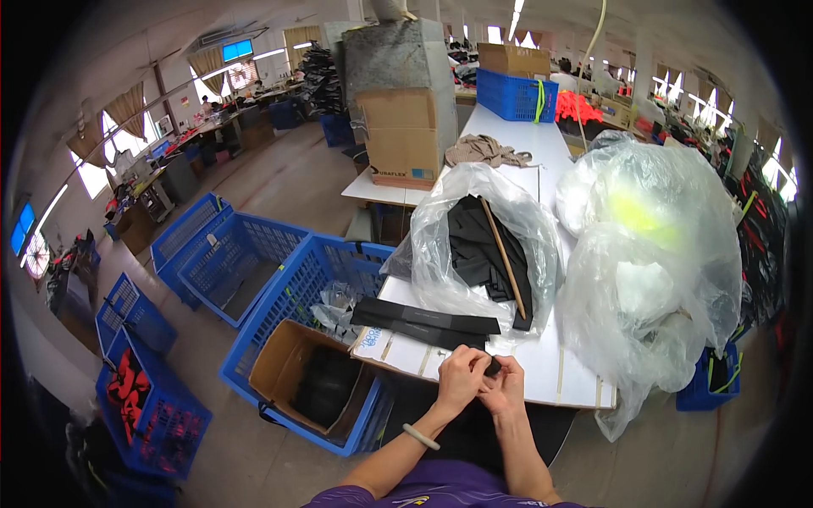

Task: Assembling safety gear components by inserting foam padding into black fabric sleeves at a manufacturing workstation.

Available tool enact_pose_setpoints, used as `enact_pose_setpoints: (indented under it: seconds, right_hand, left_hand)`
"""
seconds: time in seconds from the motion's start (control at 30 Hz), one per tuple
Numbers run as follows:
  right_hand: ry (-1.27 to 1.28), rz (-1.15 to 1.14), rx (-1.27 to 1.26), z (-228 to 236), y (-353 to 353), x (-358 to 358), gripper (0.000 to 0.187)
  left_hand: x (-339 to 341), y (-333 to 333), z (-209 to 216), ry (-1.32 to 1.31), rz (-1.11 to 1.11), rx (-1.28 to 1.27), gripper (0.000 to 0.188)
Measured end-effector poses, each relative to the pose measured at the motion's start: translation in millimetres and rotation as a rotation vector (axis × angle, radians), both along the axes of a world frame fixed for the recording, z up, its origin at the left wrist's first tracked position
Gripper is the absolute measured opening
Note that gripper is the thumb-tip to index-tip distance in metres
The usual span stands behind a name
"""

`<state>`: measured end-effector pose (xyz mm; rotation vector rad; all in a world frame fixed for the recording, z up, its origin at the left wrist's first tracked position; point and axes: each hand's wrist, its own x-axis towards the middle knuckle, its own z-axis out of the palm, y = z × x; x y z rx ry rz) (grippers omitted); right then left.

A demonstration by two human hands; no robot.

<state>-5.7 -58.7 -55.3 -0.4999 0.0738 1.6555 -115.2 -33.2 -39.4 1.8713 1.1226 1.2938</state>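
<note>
Close to the near edge of the white table (542,372), my left hand (460,378) and my right hand (507,386) meet. Fingers of both are closed around a small black piece (492,366), which looks like rolled or folded cloth; most of it is hidden. Just beyond my left hand lie flat black fabric strips (423,318), partly overlapping. Farther back, an opened clear plastic bag (423,245) holds black fabric pieces (470,245). A thin wooden stick (503,258) rests slanted on that fabric.
Large clear plastic bags (652,254) bulge over the table's right side. At left, a blue crate (246,356) holds an open cardboard box (279,360) with black material inside. Farther back stand a tall cardboard box (398,135), brown cloth (483,151) and a blue basket (508,95).
</note>
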Motion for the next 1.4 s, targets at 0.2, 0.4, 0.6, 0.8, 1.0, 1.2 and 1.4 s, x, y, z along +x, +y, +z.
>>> enact_pose_setpoints:
  seconds: [0.2,0.4,0.6,0.8,1.0,1.2,1.4]
  right_hand:
    - [-1.136,-0.056,0.271,29,2,9,0.017]
    - [-1.603,-0.422,0.371,22,-16,23,0.011]
    - [-1.837,-0.801,0.202,17,-13,20,0.019]
    - [-1.948,-1.006,0.329,14,3,24,0.027]
    - [-1.197,-0.684,0.321,36,-2,26,0.023]
    - [-0.011,-0.255,0.557,40,-15,40,0.027]
    - [-0.815,-0.457,0.452,64,-26,37,0.024]
  left_hand:
    - [5,-9,4,-0.092,-0.015,-0.177,0.013]
    - [39,-14,-6,-0.673,-0.067,-0.322,0.009]
    - [58,-5,-15,-0.834,-0.223,-0.555,0.010]
    - [53,9,-12,-1.045,-0.480,-0.851,0.014]
    - [41,27,11,-1.171,-0.739,-1.037,0.019]
    - [41,5,38,-1.070,-0.861,-0.988,0.020]
    - [48,-2,35,-1.001,-0.642,-0.617,0.004]
